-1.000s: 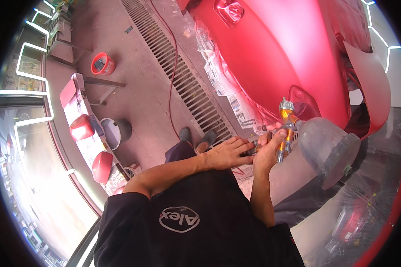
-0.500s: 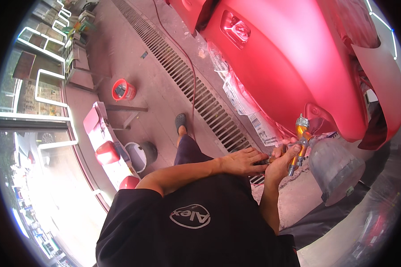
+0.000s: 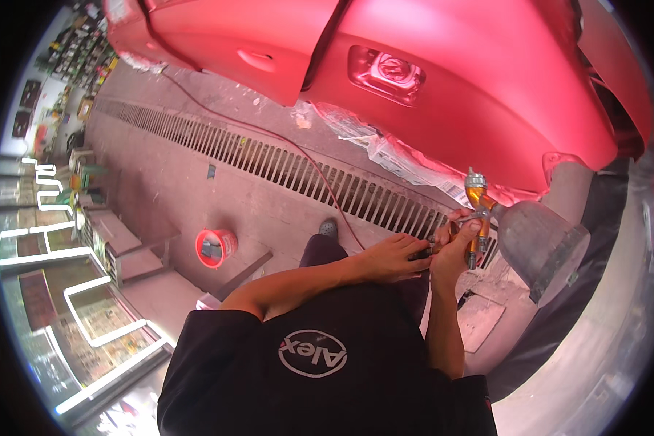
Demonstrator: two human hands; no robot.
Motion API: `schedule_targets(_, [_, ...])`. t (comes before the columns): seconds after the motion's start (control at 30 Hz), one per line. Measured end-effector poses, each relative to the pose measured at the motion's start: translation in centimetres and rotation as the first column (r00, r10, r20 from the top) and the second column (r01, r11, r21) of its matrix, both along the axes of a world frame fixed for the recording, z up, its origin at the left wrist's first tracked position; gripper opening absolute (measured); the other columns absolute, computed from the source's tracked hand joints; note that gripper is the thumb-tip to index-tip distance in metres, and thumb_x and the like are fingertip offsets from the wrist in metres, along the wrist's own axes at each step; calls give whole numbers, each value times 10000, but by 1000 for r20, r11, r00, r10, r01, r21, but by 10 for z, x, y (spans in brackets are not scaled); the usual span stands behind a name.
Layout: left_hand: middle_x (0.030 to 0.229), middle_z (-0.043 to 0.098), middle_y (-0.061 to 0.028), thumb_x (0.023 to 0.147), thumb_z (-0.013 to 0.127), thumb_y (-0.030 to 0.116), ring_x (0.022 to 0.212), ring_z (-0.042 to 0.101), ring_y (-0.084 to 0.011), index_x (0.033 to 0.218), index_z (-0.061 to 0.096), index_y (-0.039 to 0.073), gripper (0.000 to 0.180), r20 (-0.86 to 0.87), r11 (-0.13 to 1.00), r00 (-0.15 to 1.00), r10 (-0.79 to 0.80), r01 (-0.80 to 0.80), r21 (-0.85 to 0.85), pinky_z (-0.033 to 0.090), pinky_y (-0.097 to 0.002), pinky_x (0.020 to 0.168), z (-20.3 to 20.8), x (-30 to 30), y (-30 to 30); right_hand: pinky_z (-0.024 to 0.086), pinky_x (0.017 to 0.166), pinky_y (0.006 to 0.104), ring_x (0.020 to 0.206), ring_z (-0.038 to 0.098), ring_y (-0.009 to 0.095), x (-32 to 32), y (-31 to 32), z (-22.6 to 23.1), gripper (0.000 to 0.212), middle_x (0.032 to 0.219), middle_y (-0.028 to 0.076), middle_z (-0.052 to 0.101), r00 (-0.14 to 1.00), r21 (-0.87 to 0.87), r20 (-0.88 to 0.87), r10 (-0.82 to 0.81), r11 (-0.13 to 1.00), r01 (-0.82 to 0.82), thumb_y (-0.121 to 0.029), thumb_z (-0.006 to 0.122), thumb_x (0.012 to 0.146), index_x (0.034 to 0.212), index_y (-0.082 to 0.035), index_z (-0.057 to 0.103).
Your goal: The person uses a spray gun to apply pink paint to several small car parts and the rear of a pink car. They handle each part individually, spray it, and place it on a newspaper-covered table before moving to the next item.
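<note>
My right hand (image 3: 454,254) is wrapped round the handle of a gold and silver spray gun (image 3: 477,195). A cloudy grey paint cup (image 3: 536,240) is attached to the gun and sticks out to the right. Close beside it, my left hand (image 3: 394,259) is closed on a dark hose fitting (image 3: 421,254) at the gun's handle end; its fingers partly hide the fitting. Beyond the gun is a car body (image 3: 472,94) coated in matte red, with a lamp recess (image 3: 389,75) in its side.
Newspaper and plastic masking (image 3: 407,163) line the car's lower edge. A dark red hose (image 3: 298,145) crosses the floor and a long drain grate (image 3: 269,152). On the left stand a red bucket (image 3: 216,248), a bench (image 3: 123,247) and a glazed wall with light strips (image 3: 43,251).
My view has swung left along the car, bringing more of its side and the grate into sight. Both hands keep their hold at the spray gun. The white-and-red part at left is mostly out of view.
</note>
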State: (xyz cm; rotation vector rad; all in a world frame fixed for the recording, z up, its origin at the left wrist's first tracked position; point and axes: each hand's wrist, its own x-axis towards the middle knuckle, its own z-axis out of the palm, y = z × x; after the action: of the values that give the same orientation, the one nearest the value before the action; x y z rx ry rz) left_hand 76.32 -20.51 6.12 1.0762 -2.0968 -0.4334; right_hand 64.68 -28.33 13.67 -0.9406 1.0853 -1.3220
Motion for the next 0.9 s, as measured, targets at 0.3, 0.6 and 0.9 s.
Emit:
schedule_targets(0.3, [1379,567,-166,824,839,242,1144,608,-353,1282,636,106,519,56,979,995,-78,66,195,511,-461,954,13,61,26,369,499,224,572,469,43,44,28,-27,363,924,36,617,962,162,69,-263,955,250,-402,585,1070,1134,-46,607])
schedule_targets(0.6, [1231,680,-138,855,823,198,1055,671,-335,1197,697,76,384,150,904,988,-45,-24,427,545,-432,902,-19,129,80,340,500,231,572,437,33,38,10,-49,403,713,-36,534,871,149,11,-490,863,483,-429,660,1033,924,-43,632])
schedule_targets(0.9, [1090,737,-156,902,772,179,981,700,-357,1125,735,37,267,254,795,967,-3,-152,587,561,-443,870,-23,172,98,372,523,230,581,478,45,17,24,-71,384,806,1,595,965,104,-10,-262,960,262,-390,647,1048,972,-13,641])
